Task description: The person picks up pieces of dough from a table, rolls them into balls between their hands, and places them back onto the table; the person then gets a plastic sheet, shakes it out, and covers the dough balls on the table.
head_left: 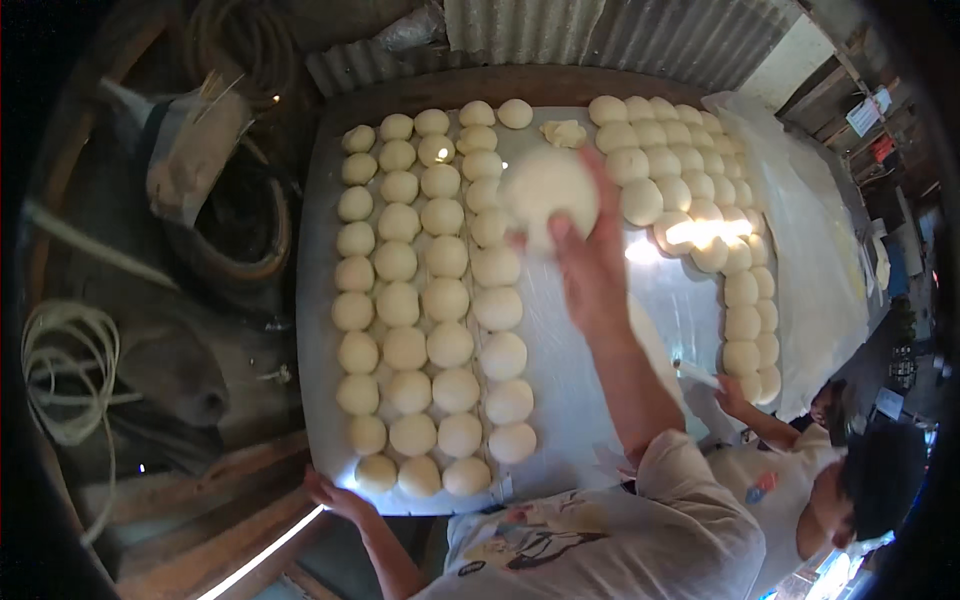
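Note:
My right hand (578, 245) holds a pale, round dough ball (548, 190), slightly blurred, above the middle of a metal work surface (585, 340). Columns of dough balls (400, 260) cover its left part, and another dense group (680, 160) covers the upper right and runs down the right side. My left hand (335, 492) is at the surface's lower left edge, its fingers partly spread and holding nothing that I can see. A small torn lump of dough (563, 133) lies near the back edge.
A co-worker (810, 500) at lower right reaches onto the surface, a hand (733, 395) holding a flat pale tool. A plastic sheet (810, 280) covers the right side. Coiled hoses (70, 360) lie at left; corrugated metal (520, 30) stands behind.

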